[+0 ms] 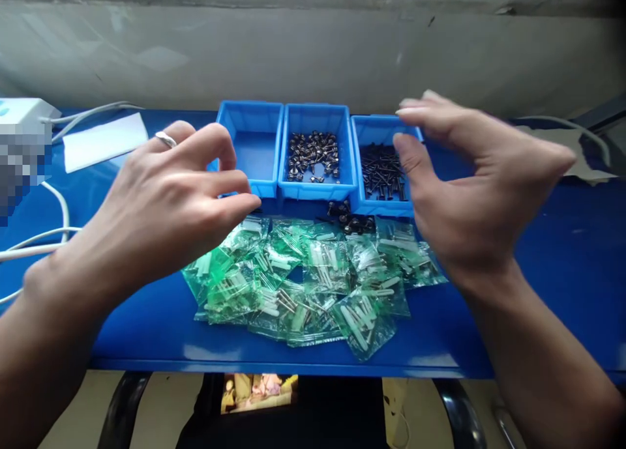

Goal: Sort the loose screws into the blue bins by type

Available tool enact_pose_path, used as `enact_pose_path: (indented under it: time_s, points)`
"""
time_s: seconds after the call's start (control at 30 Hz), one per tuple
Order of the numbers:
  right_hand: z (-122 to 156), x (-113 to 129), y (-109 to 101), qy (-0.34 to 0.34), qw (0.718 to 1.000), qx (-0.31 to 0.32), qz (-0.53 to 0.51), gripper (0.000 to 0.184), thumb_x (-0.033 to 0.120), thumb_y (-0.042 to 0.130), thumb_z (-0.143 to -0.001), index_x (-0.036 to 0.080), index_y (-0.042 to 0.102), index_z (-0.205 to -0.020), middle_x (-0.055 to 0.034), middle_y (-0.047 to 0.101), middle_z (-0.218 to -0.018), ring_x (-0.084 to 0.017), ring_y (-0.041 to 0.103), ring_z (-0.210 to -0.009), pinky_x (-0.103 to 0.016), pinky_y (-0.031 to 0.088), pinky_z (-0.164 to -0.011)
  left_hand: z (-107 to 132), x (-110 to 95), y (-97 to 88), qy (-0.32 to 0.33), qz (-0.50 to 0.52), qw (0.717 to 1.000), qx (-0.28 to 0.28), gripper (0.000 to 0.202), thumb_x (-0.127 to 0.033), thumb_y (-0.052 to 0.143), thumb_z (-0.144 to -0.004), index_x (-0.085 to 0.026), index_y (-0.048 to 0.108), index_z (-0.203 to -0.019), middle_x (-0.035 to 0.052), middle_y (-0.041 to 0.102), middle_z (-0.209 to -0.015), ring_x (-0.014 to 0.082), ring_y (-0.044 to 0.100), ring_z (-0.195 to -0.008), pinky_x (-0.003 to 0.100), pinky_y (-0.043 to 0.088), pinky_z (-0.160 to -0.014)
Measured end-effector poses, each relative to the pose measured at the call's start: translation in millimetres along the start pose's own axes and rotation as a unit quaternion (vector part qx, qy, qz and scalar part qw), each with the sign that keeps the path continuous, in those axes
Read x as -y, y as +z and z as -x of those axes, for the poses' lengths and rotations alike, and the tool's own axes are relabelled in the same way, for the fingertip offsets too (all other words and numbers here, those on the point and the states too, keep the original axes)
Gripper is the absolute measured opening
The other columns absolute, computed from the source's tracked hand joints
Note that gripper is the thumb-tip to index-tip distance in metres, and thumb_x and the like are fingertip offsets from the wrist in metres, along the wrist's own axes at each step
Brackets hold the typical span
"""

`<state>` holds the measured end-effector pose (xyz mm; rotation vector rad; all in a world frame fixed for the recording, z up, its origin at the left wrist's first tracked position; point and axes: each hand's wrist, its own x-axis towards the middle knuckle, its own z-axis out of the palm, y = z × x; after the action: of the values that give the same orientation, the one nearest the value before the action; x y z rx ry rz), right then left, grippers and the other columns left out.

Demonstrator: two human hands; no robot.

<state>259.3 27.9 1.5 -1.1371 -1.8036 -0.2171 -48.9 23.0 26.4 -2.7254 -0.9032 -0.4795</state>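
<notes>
My left hand (166,201), with a ring on one finger, hovers over the front corner of a blue plastic bin (252,113) that holds nothing. Its fingers are curled apart and grip nothing. My right hand (474,182) is open in a claw shape, holding nothing, its fingertips over a third blue bin (386,204) of dark pins. Between them, a middle blue bin (313,191) holds dark screws. A few loose dark screws (349,219) lie on the bench just below the bins. In front spreads a heap of small green-tinted plastic bags (313,286) with pale and metal parts inside.
The blue bench (562,286) ends at a front edge, with a lit phone screen (258,393) below it. A white device (29,113), white cables (34,247) and a white card (105,143) lie at the left. A grey wall (313,51) rises behind.
</notes>
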Motion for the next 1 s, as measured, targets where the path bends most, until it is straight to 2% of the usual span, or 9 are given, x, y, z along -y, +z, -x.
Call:
enact_pose_path:
  time_s: [0.03,0.1,0.23,0.37,0.5,0.73,0.87,0.93,1.0]
  points:
    - [-1,-3,0,-0.012,1.0,0.002,0.015,0.022,0.019,0.07,-0.104,0.014,0.081,-0.122,-0.0128,0.081,-0.126,-0.03,0.077,-0.125,-0.049,0.063,-0.113,1,1,0.3,0.018,-0.029,0.999,0.021,0.027,-0.01,0.058,-0.105,-0.019,0.08,-0.092,0.0036,0.076,-0.093,0.0307,0.067,-0.12,0.046,0.054,-0.099]
    - [-2,-3,1,-0.044,0.998,0.018,0.033,0.02,0.017,0.069,-0.103,0.016,0.081,-0.119,-0.0123,0.082,-0.124,-0.03,0.077,-0.122,-0.049,0.062,-0.113,2,0,2.8,0.06,-0.093,0.993,0.038,0.035,-0.004,0.048,-0.105,-0.014,0.08,-0.093,0.0079,0.075,-0.092,0.0332,0.065,-0.12,0.045,0.053,-0.095]
    - [5,15,7,-0.117,0.99,0.072,-0.012,0.018,0.009,0.069,-0.099,0.019,0.079,-0.112,-0.0097,0.082,-0.107,-0.028,0.076,-0.105,-0.048,0.064,-0.097,0,-7,10.9,0.076,-0.177,0.978,0.082,0.029,-0.002,0.053,-0.101,-0.015,0.076,-0.087,0.0059,0.068,-0.074,0.0275,0.064,-0.096,0.04,0.048,-0.082]
    - [11,27,12,-0.167,0.979,0.101,-0.057,0.024,0.004,0.074,-0.093,0.015,0.078,-0.114,-0.0109,0.081,-0.101,-0.027,0.074,-0.1,-0.046,0.064,-0.089,-3,-11,16.8,0.071,-0.176,0.978,0.092,0.027,0.0,0.058,-0.094,-0.02,0.067,-0.077,0.0027,0.066,-0.071,0.0261,0.065,-0.078,0.042,0.048,-0.073]
    - [11,28,15,-0.196,0.973,0.098,-0.076,0.029,0.001,0.078,-0.088,0.014,0.078,-0.114,-0.0088,0.081,-0.096,-0.025,0.075,-0.093,-0.042,0.065,-0.082,-5,-12,18.9,0.075,-0.175,0.978,0.086,0.03,0.004,0.062,-0.088,-0.022,0.059,-0.072,0.0015,0.062,-0.068,0.0252,0.066,-0.073,0.039,0.047,-0.066]
    - [11,29,14,-0.208,0.972,0.079,-0.075,0.035,0.0,0.079,-0.086,0.016,0.078,-0.117,-0.0067,0.079,-0.088,-0.023,0.074,-0.086,-0.039,0.064,-0.076,-6,-10,16.4,0.083,-0.153,0.979,0.103,0.02,0.0,0.066,-0.092,-0.019,0.061,-0.088,0.0008,0.064,-0.079,0.0204,0.066,-0.077,0.032,0.036,-0.059]
    - [12,31,13,-0.212,0.97,0.084,-0.08,0.035,-0.001,0.08,-0.086,0.015,0.077,-0.117,-0.0061,0.079,-0.086,-0.022,0.074,-0.086,-0.039,0.064,-0.075,-5,-7,13.4,0.084,-0.152,0.982,0.076,0.018,0.0,0.062,-0.095,-0.018,0.066,-0.095,0.001,0.065,-0.08,0.0208,0.066,-0.077,0.032,0.037,-0.057]
    - [13,33,13,-0.214,0.968,0.092,-0.091,0.034,-0.003,0.081,-0.085,0.012,0.078,-0.115,-0.0068,0.079,-0.086,-0.021,0.074,-0.086,-0.037,0.064,-0.077,-5,-6,13.9,0.08,-0.14,0.987,0.029,0.017,-0.003,0.061,-0.098,-0.017,0.069,-0.1,0.0013,0.069,-0.083,0.0206,0.067,-0.077,0.033,0.04,-0.056]
    - [14,36,13,-0.19,0.97,0.107,-0.104,0.03,-0.002,0.08,-0.087,0.009,0.079,-0.115,-0.0097,0.08,-0.095,-0.02,0.075,-0.09,-0.036,0.065,-0.081,-5,-8,15.8,0.069,-0.096,0.992,-0.044,0.011,-0.009,0.064,-0.101,-0.018,0.07,-0.104,0.0013,0.075,-0.092,0.0189,0.069,-0.08,0.033,0.043,-0.057]
